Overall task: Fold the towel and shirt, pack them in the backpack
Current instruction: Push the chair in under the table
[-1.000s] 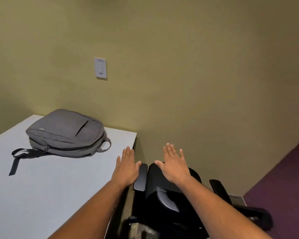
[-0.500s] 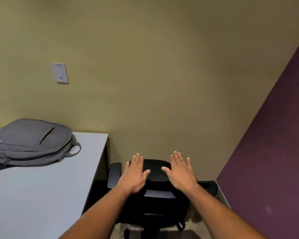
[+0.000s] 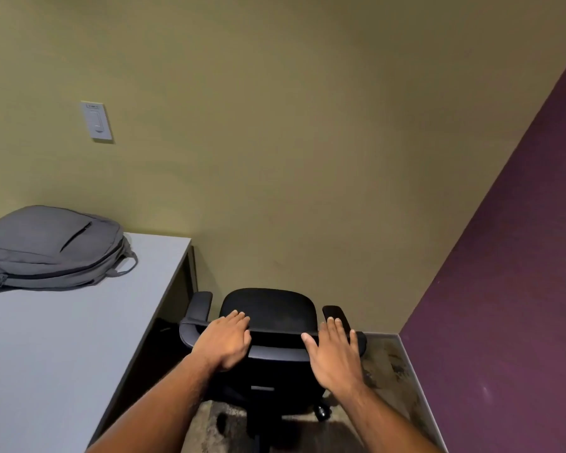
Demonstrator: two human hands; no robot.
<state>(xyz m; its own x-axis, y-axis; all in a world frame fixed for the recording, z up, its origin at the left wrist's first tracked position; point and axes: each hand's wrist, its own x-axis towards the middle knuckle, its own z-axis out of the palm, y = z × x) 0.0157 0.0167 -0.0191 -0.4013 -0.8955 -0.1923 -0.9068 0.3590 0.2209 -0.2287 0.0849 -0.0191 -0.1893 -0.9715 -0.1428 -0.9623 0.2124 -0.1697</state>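
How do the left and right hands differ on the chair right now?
The left hand lies over the top edge of the chair back, fingers reaching past it; the right hand sits nearer that edge's right end, by the armrest. The left hand's thumb is hidden; the right hand's thumb is spread out. Both hands are palm-down with straight fingers, gripping nothing.

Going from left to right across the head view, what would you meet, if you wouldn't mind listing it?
Grey backpack on the white table → light switch → left hand → black office chair → right hand → purple wall.
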